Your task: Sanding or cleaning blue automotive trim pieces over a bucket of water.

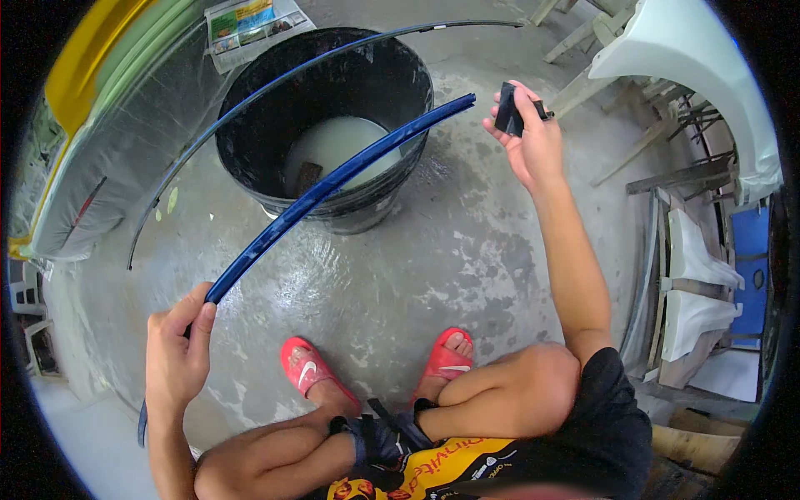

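My left hand (179,346) is closed round a long, curved, glossy blue trim strip (287,218). From that grip the strip slants up to the right, passing over the near side of a black bucket (350,218); I cannot tell whether it touches the rim. Its lower end runs down behind my left wrist. Right of the strip's far tip, my right hand (533,137) is raised, thumb pressing on a folded black sheet (508,110) that looks like sandpaper. Cloudy whitish water (337,150) stands in the bucket, with a dark brown block (308,177) at its edge.
Another thin curved strip (275,92) arches across the bucket. Newspaper (254,29) lies behind it. At left stands a plastic-covered yellow panel (75,75). To the right are a white fender (692,50), wooden stands (583,37) and white parts (700,250). The concrete floor (467,242) is wet.
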{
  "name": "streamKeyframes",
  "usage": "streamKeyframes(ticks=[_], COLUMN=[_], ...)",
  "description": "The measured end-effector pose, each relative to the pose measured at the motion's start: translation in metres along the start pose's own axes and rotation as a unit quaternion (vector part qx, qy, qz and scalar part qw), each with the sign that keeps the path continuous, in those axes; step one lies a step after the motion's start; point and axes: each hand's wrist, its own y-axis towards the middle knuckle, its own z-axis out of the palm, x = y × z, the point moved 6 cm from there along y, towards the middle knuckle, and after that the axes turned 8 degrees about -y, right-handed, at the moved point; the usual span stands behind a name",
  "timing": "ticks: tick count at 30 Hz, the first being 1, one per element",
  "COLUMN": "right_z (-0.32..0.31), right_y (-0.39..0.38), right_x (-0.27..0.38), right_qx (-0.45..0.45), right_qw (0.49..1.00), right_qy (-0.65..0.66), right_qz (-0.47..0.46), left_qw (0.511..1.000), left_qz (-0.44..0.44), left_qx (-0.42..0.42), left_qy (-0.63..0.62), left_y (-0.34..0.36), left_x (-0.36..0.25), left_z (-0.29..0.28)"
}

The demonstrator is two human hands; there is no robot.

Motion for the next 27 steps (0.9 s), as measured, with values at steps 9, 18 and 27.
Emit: streamKeyframes(ticks=[9, 18, 27], right_z=[0.02, 0.025, 0.036], right_y=[-0.004, 0.015, 0.015], right_x=[-0.012, -0.024, -0.027], right_qx=[0.002, -0.027, -0.029], right_qw=[0.993, 0.984, 0.978], right_qy=[-0.116, -0.178, -0.197], right_qz=[0.026, -0.003, -0.059], left_qw=[1.0, 0.999, 0.999], left_qz=[-0.021, -0.042, -0.041], left_qx=[0.005, 0.014, 0.024], left_qy=[0.0, -0.015, -0.008], left_y=[-0.004, -0.006, -0.007], left_x=[-0.007, -0.016, -0.021], left_z=[0.004, 0.009, 0.011])
